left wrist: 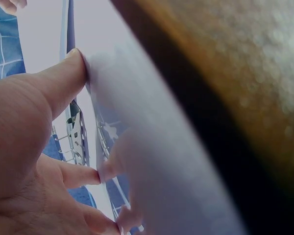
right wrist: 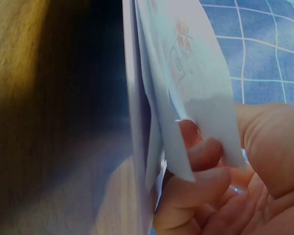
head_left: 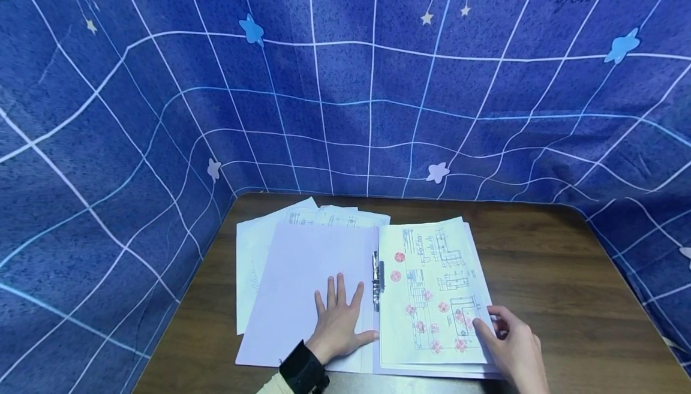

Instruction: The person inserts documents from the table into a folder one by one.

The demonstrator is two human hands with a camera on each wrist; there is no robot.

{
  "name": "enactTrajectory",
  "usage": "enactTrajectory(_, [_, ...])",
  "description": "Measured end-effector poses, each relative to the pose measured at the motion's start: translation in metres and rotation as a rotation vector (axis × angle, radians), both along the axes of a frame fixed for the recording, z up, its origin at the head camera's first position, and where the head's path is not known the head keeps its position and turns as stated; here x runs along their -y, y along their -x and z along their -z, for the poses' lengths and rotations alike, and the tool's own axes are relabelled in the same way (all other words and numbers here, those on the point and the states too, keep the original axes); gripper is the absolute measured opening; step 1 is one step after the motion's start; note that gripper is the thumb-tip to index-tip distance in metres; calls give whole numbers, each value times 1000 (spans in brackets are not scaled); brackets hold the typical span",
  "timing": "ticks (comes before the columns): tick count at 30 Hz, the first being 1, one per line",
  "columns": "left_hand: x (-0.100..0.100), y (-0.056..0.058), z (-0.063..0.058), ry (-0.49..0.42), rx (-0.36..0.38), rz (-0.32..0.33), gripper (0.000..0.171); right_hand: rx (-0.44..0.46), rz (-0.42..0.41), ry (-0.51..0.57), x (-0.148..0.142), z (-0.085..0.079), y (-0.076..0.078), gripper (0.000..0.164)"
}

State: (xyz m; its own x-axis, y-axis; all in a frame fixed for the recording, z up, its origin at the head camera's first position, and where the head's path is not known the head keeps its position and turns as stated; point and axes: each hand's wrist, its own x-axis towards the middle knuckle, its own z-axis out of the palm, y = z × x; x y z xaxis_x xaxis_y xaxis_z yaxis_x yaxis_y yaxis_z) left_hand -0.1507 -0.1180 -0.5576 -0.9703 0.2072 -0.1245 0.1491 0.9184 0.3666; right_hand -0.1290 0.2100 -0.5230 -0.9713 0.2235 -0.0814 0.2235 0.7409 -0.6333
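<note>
Left hand: I am seeing the left hand [head_left: 339,319] lying flat on the folder's left cover [head_left: 308,286], fingers straight and spread, pressing it down just beside the metal clip [head_left: 376,280].
Right hand: the right hand [head_left: 510,340] is curling its fingers [right wrist: 201,161] round the lower right corner of the top drawing sheet [head_left: 432,286], pinching that edge.
Sheet position: the printed sheet with red stamps is lying on the folder's right half, on the wooden table [head_left: 550,274].
Loose papers: more sheets [head_left: 254,244] are poking out behind the left cover.
Doing it well: I am judging that only one sheet should be pinched, with the flat hand holding the folder steady and the lift kept gentle near the clip.
</note>
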Motion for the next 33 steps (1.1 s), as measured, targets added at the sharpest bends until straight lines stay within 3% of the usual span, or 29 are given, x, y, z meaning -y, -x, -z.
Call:
enactTrajectory(18, [0, -1, -3, 9, 1, 6, 103, 172, 34, -38, 3, 5, 5, 70])
enactTrajectory(33, [0, 0, 0, 20, -1, 4, 103, 180, 7, -89, 4, 3, 7, 72])
